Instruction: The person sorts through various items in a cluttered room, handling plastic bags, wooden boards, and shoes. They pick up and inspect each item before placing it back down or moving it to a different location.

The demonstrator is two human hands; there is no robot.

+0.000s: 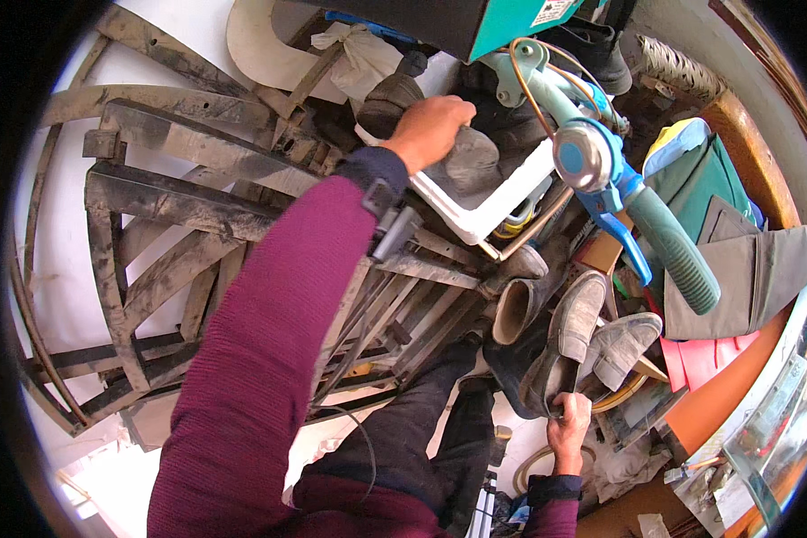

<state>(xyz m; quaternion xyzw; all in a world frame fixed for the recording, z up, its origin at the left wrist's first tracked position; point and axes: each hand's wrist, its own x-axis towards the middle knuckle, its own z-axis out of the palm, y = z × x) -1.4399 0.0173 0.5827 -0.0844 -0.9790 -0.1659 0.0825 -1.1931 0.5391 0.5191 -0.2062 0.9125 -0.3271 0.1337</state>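
My left hand (pixel 434 131) is curled over a dusty grey shoe (pixel 472 161) inside a white foam box (pixel 474 225); its fingertips are hidden. Beside that shoe in the box sits another dark shoe (pixel 385 107). Lower down, my right hand (pixel 570 420) grips the heel end of a dusty loafer (pixel 575 323), whose toe points away from me. A second loafer (pixel 625 346) lies just right of it. A dark boot (pixel 513 313) with a pale lining stands to the left of the held loafer.
A handlebar (pixel 672 249) with a bell (pixel 585 155) and blue brake lever (pixel 619 239) juts in at right. Dirty metal frames (pixel 188 195) lean at left. A black and teal box (pixel 504 30) overhangs the top. Folded grey fabric (pixel 743 279) lies far right.
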